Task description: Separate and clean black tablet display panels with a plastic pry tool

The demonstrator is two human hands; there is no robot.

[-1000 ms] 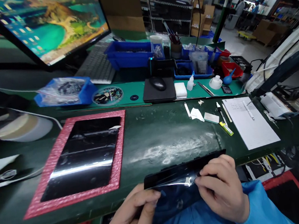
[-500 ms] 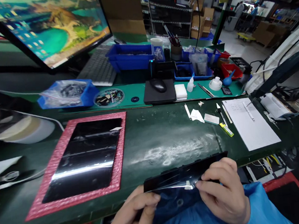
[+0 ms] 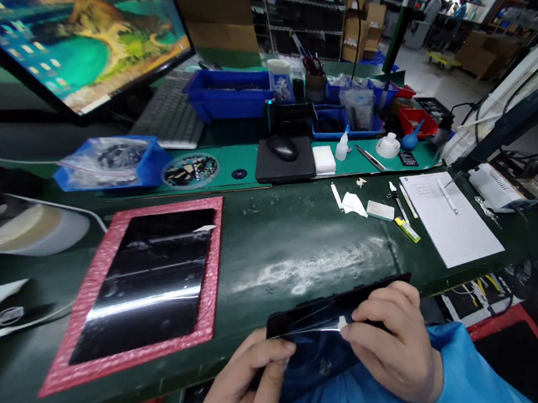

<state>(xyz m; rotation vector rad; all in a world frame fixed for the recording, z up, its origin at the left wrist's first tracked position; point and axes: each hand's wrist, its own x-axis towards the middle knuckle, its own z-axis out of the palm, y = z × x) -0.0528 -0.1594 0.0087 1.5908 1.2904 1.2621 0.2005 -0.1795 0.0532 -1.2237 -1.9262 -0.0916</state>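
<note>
A dark glossy panel (image 3: 314, 357) is held tilted at the table's front edge, close to the body. My left hand (image 3: 252, 383) pinches its left end between thumb and fingers. On its right part, my right hand (image 3: 394, 342) is closed, with thumb and forefinger at a small pale tab (image 3: 342, 322) near the panel's upper edge. A thin shiny line runs from the tab toward the left fingers; whether it is film or a reflection is unclear. The panel's lower part is partly hidden by the hands.
Another black panel (image 3: 147, 278) lies on pink bubble wrap (image 3: 215, 284) at left. A pen rests on white paper (image 3: 455, 233) at right. White scraps (image 3: 354, 204) and a yellow-green tube (image 3: 407, 229) lie mid-table. Blue bins (image 3: 232, 96), mouse (image 3: 282, 148) and monitor (image 3: 89, 41) stand behind.
The right fingers and the pale tab have shifted slightly along the panel. The left hand is a little further right. The camera view has shifted slightly.
</note>
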